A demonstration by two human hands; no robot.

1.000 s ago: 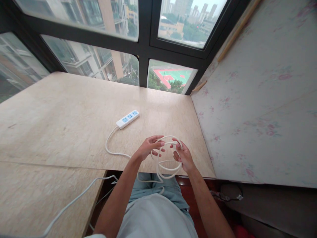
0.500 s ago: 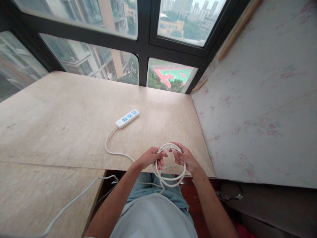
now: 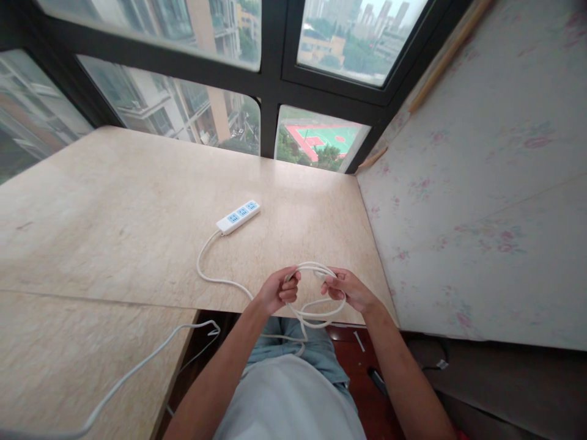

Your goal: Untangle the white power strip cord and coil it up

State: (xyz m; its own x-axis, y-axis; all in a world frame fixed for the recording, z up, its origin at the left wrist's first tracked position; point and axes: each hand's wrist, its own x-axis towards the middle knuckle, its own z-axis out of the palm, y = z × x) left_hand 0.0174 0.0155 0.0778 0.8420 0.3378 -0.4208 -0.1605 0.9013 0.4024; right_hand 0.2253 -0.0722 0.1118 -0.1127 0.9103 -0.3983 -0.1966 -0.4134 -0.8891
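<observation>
Between my two hands hangs a looped white power cord (image 3: 321, 325), its coils held above my lap at the front edge of the sill. My left hand (image 3: 280, 289) is closed round the coil's left side. At the coil's upper right, my right hand (image 3: 346, 287) pinches the cord between thumb and fingers; a pale piece that I cannot make out shows beside the fingertips. Farther back lies a white power strip (image 3: 238, 216) with blue socket faces. Its cord curves down from the strip toward my left forearm, where part of it is hidden.
The marble-patterned sill (image 3: 137, 208) runs up to the dark window frame (image 3: 270, 91). A papered wall (image 3: 481, 201) bounds the right side. Another white cable (image 3: 132, 373) crosses the lower-left counter (image 3: 59, 354) and drops over its edge. Dark red floor (image 3: 353, 360) shows below.
My left hand has turned and closed more tightly on the coil. My right hand has shifted slightly right and down. The loops look flatter, and the power strip stays on the sill.
</observation>
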